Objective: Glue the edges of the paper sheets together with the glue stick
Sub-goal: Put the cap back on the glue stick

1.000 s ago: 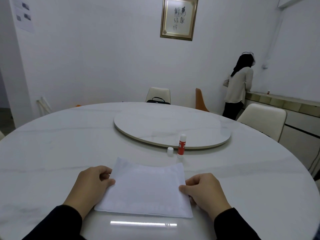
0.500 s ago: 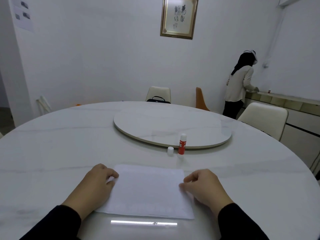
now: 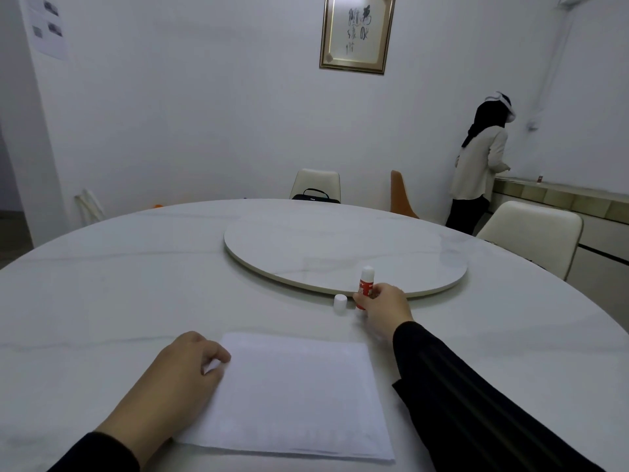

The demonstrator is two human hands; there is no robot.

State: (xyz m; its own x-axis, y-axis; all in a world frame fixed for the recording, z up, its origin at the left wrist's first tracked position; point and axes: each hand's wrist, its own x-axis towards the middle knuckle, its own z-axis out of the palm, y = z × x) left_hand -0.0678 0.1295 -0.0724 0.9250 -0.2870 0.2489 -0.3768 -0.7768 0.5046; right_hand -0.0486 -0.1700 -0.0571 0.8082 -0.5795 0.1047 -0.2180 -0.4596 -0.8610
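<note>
White paper sheets (image 3: pixel 292 393) lie flat and stacked on the table in front of me. My left hand (image 3: pixel 180 373) rests on their left edge with fingers curled at the upper left corner. A red and white glue stick (image 3: pixel 365 284) stands upright beyond the sheets, uncapped, with its white cap (image 3: pixel 340 303) standing just to its left. My right hand (image 3: pixel 384 310) has reached forward and its thumb and fingers close around the lower part of the glue stick.
The round white marble table (image 3: pixel 102 284) carries a raised turntable (image 3: pixel 340 257) just behind the glue stick. Chairs (image 3: pixel 531 233) stand around the far side. A person (image 3: pixel 480 165) stands at a counter by the right wall.
The lifted upper sheet came down flat onto the lower one. My right hand left the paper's right edge and reached forward to the glue stick. My left hand stayed on the paper.
</note>
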